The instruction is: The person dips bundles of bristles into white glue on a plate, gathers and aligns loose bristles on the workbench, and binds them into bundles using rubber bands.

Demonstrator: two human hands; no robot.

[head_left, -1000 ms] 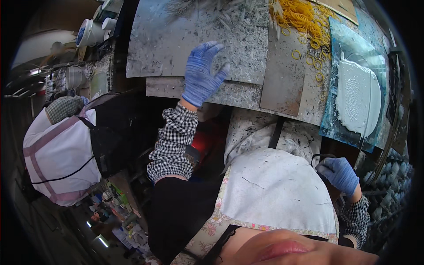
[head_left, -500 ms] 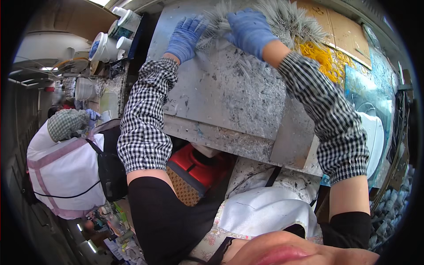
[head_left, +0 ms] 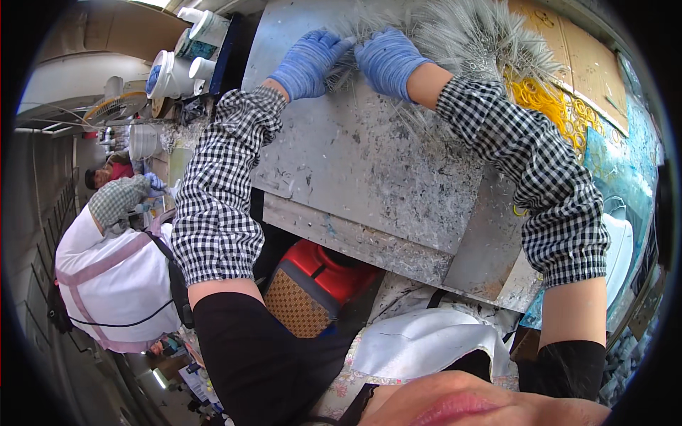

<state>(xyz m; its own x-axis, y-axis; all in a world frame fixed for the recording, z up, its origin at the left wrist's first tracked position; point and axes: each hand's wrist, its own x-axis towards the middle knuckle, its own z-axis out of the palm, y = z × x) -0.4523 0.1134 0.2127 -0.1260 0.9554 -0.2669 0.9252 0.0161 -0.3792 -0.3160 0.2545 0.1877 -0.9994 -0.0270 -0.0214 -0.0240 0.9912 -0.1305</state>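
Both my hands wear blue knit gloves and are close together over the far part of a grey metal worktop [head_left: 398, 156]. My left hand [head_left: 307, 65] is closed, fingers curled toward the right hand. Facing it, my right hand [head_left: 391, 65] is closed too, its knuckles up. A small bunch of thin translucent plastic strands [head_left: 342, 75] pokes out between and below the gloves; the fingertips' exact grip is hidden. To the right of my hands lies a large fanned heap of the same strands [head_left: 469, 42]. Some loose strands are scattered beneath my right wrist.
Yellow rings [head_left: 536, 99] lie right of the heap, beside a cardboard sheet [head_left: 593, 67]. White buckets [head_left: 169, 77] stand at the far left. A co-worker in a white top [head_left: 117, 273] is at the left. Under the worktop's front edge is a red object [head_left: 320, 266].
My left hand has gone from spread fingers to closed and shifted right. My right hand has moved slightly left and down, closer to it. The whole view has shifted a little.
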